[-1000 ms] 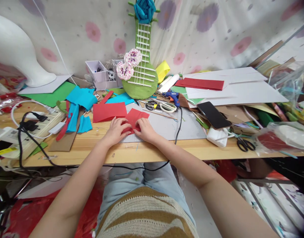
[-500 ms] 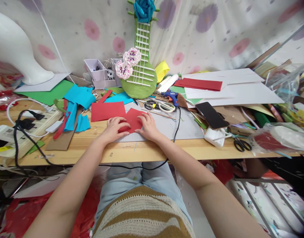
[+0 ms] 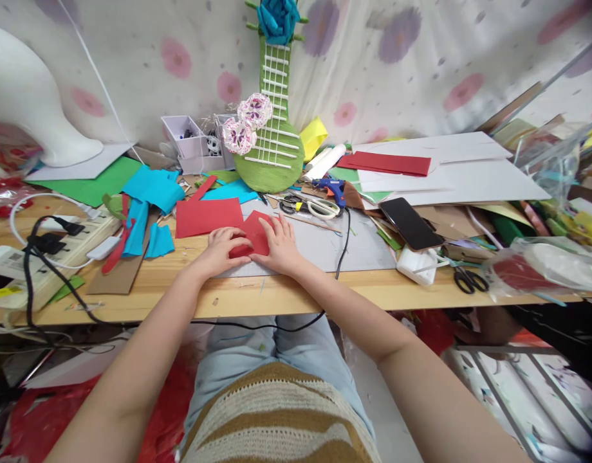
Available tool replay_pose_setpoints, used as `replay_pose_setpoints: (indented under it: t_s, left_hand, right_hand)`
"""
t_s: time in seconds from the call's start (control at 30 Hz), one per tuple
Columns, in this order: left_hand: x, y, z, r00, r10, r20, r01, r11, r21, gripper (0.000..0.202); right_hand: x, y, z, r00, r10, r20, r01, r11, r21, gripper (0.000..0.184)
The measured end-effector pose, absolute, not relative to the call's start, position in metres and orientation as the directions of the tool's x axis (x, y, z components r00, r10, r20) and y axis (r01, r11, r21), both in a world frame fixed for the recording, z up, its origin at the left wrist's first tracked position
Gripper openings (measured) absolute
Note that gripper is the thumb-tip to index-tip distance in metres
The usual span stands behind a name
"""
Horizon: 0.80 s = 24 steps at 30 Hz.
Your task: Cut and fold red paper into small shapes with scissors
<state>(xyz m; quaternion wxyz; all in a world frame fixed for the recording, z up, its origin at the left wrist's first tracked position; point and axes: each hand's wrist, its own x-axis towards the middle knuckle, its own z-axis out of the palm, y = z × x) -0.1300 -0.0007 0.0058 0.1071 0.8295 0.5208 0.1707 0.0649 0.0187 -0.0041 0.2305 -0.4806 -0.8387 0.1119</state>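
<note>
A small folded piece of red paper (image 3: 252, 231) lies on a grey cutting mat (image 3: 344, 247) near the front edge of a wooden table (image 3: 286, 297). My left hand (image 3: 221, 247) presses its fingertips on the paper's left part. My right hand (image 3: 280, 243) lies flat over the paper's right part, fingers stretched forward. Both hands touch the paper and nearly meet over it. A larger red sheet (image 3: 206, 215) lies just behind my left hand.
Blue paper scraps (image 3: 148, 199), a power strip with cables (image 3: 59, 241), a green paper guitar (image 3: 271, 148), scissors (image 3: 315, 207), a blue glue gun (image 3: 335, 186), a phone (image 3: 410, 222), black scissors (image 3: 464, 280) and white sheets (image 3: 460, 180) crowd the table. A black cable (image 3: 344, 238) crosses the mat.
My right hand has slid forward and now lies flat over more of the red paper. The left hand has barely shifted. The view drifted slightly.
</note>
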Motion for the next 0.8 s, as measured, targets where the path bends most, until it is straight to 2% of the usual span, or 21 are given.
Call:
replay_pose_setpoints:
  t_s: [0.17,0.43,0.53,0.6,0.7,0.8]
  left_hand:
    - [-0.13,0.001,0.008,0.419,0.896,0.151,0.819,-0.444,0.364,0.027]
    - [-0.134,0.004,0.008,0.448,0.885,0.125,0.809,-0.461,0.365,0.03]
    - [-0.135,0.004,0.011,0.462,0.881,0.103,0.805,-0.465,0.367,0.032]
    - [-0.134,0.002,0.014,0.471,0.877,0.098,0.803,-0.472,0.365,0.036]
    - [-0.128,0.001,0.022,0.477,0.868,0.136,0.793,-0.492,0.359,0.045]
    - [-0.12,0.003,0.029,0.409,0.892,0.191,0.815,-0.452,0.364,0.037]
  right_hand:
    - [0.087,0.03,-0.007,-0.396,0.89,0.226,0.787,0.456,-0.415,0.097]
    - [0.101,0.039,-0.007,-0.393,0.911,0.124,0.774,0.4,-0.49,0.104]
    - [0.105,0.041,-0.007,-0.375,0.919,0.126,0.763,0.383,-0.52,0.105]
    - [0.108,0.044,-0.006,-0.358,0.919,0.165,0.736,0.387,-0.555,0.098]
    - [0.112,0.05,-0.005,-0.314,0.905,0.289,0.656,0.426,-0.623,0.07]
    - [0.111,0.056,-0.005,-0.25,0.899,0.36,0.587,0.436,-0.682,0.048]
